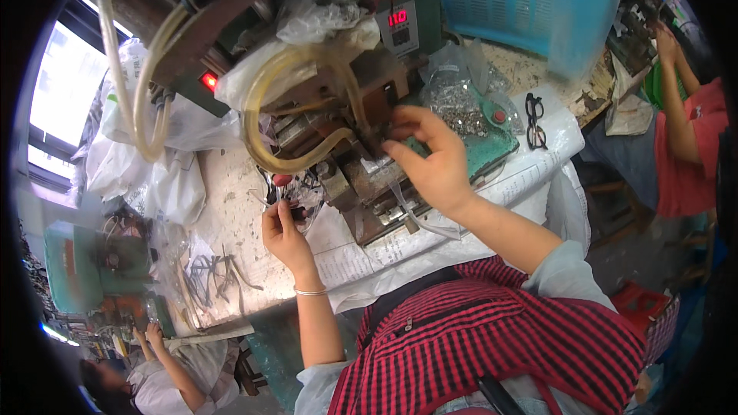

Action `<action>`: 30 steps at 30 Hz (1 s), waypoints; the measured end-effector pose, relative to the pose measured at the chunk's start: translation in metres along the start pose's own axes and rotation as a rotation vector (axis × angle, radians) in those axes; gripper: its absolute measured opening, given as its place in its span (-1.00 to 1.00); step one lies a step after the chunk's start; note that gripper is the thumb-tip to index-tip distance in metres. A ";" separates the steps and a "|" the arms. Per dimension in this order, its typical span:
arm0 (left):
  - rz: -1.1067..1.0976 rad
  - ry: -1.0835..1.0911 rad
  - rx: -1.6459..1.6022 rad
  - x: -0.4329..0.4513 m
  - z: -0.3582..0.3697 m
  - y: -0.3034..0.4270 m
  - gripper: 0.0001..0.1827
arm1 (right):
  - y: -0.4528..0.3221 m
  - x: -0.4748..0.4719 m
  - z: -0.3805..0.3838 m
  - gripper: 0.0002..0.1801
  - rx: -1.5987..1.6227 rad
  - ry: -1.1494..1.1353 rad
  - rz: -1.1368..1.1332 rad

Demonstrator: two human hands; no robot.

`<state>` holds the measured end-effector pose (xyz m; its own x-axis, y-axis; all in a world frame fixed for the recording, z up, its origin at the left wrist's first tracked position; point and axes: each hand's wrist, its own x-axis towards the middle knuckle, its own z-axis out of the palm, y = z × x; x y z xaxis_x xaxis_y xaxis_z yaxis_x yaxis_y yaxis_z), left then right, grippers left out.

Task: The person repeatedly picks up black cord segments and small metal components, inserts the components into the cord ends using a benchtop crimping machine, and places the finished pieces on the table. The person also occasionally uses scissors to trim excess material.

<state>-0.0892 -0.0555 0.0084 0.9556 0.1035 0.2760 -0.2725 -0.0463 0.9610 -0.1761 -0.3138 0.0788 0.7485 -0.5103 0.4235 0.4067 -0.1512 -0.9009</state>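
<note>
My left hand [288,236] is at a thin lever with a red knob [282,179], left of the bench machine [369,181]; its fingers are curled near the shaft, and whether they grip it is unclear. At the machine's working head, my right hand [435,161] has thumb and forefinger close to a dark part whose details are hidden. A clear hose [252,121] loops over the machine. To the right, a plastic bag of small metal parts [461,109] rests on the green machine base [490,150]. Glasses frames [535,121] lie on the paper beyond it.
Several loose eyeglass temples [216,276] lie on the bench [230,213] at left. A blue plastic crate [501,0] stands behind, beside a control box with red displays [398,29]. Two other people work nearby, one at far right, one at lower left.
</note>
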 end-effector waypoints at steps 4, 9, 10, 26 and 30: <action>0.402 0.105 -0.169 -0.011 0.029 0.077 -0.85 | -0.010 0.001 0.005 -0.43 0.135 -0.061 0.090; 1.024 -0.085 0.115 -0.020 0.048 0.142 -0.88 | -0.039 -0.006 0.007 -0.34 0.193 -0.057 0.220; 1.028 -0.130 0.185 -0.032 0.047 0.134 -0.92 | -0.056 -0.016 0.007 -0.34 0.163 -0.094 0.201; 1.334 -0.377 0.415 -0.039 0.102 0.101 -0.76 | 0.064 0.007 -0.125 -0.80 -0.491 0.204 0.102; 1.312 -0.384 0.394 -0.039 0.100 0.102 -0.75 | 0.054 -0.016 -0.115 -0.85 -0.920 -0.021 -0.034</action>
<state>-0.1431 -0.1638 0.0935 0.0270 -0.4987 0.8664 -0.9827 -0.1721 -0.0684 -0.2262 -0.4114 0.0125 0.7565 -0.4795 0.4447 -0.1417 -0.7840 -0.6044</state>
